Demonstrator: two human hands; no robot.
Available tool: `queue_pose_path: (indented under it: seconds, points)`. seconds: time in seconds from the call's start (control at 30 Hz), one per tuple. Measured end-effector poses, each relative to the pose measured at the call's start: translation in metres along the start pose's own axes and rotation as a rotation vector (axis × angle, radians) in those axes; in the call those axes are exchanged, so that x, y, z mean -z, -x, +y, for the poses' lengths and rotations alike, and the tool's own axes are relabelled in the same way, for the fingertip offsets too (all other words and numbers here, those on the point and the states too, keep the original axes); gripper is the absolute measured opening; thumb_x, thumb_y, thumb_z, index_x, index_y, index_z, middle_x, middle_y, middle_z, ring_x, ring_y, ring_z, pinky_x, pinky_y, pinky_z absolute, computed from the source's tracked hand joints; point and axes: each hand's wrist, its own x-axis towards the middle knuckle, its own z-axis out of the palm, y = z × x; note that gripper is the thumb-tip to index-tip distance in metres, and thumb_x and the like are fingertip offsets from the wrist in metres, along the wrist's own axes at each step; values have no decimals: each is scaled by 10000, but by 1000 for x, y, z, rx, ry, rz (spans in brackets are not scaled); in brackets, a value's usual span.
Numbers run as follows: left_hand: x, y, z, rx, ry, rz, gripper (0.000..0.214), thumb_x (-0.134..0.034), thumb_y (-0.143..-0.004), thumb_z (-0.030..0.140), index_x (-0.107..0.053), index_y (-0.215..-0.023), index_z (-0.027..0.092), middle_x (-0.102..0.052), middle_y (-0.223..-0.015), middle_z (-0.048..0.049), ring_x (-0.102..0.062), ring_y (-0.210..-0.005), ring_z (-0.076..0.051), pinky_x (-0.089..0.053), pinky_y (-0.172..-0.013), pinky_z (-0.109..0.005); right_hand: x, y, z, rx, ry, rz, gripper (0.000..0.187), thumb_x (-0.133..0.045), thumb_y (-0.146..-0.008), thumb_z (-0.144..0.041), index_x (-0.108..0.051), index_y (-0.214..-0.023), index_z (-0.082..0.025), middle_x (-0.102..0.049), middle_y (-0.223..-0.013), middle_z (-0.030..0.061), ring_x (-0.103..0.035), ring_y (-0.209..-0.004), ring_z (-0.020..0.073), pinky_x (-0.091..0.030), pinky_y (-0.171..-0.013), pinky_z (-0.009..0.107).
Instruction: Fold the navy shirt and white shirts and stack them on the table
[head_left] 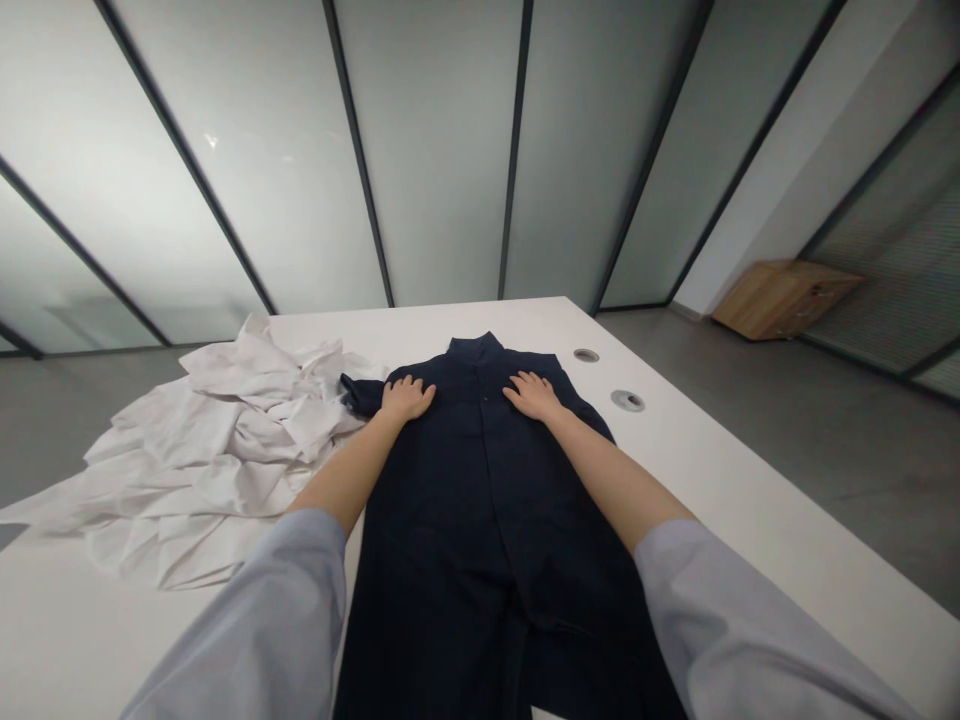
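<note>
A dark navy long garment (465, 520) lies flat and spread on the white table (675, 470), its stand collar (474, 350) pointing away from me. My left hand (407, 398) rests palm down on its upper chest, near a short bunched sleeve (361, 394). My right hand (533, 396) presses flat on the other side of the chest. Neither hand grips the cloth. The lower end of the garment runs out of view at the bottom. To the left of it lies a crumpled heap of white cloth (210, 445), which touches the navy sleeve.
Two round metal grommets (607, 376) are set in the tabletop to the right of the garment. The table's right edge runs diagonally down to a grey floor. Frosted glass panels stand behind it, and a low wooden cabinet (784, 298) sits at the far right.
</note>
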Motion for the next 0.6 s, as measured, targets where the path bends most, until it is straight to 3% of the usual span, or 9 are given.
queue_pose_path:
  seconds: [0.1, 0.17, 0.33, 0.43, 0.6]
  points:
    - [-2, -12, -5, 45, 15, -56, 633, -189, -936, 519, -426, -1416, 182, -298, -1538, -145, -285, -1400, -321, -222, -1104, -515, 1, -4, 0, 15, -14, -19, 618, -232, -952, -529, -386, -1446, -191, -288, -1546, 114, -237, -1414, 292, -206, -1115, 490]
    - [-1, -14, -7, 45, -5, -44, 617, -237, -930, 509, -400, -1432, 188, -274, -1550, -140, -244, -1417, -319, -205, -1114, -502, 4, -5, 0, 13, -27, -30, 620, -214, -955, -526, -372, -1453, -193, -286, -1548, 111, -242, -1414, 286, -207, -1115, 485]
    - [-2, 4, 2, -121, -45, 139, 552, -350, -900, 476, -514, -1323, 161, -476, -1402, -166, -421, -1300, -305, -289, -1073, -423, 14, 5, -2, 6, 28, 31, 547, -266, -956, -427, -435, -1407, -168, -340, -1516, 134, -288, -1389, 283, -189, -1121, 485]
    - [-8, 18, 14, -121, -6, 85, 635, -299, -904, 554, -472, -1373, 162, -435, -1443, -169, -376, -1336, -323, -263, -1090, -456, 17, 13, -5, -23, 52, 17, 560, -268, -949, -457, -453, -1396, -174, -343, -1511, 143, -283, -1382, 333, -179, -1109, 542]
    - [-22, 33, 20, -21, 39, -10, 757, -230, -879, 672, -320, -1482, 225, -236, -1564, -134, -179, -1432, -361, -163, -1112, -567, 8, 28, -2, -109, 21, -67, 724, -208, -914, -638, -306, -1489, -210, -236, -1561, 135, -186, -1413, 391, -144, -1099, 602]
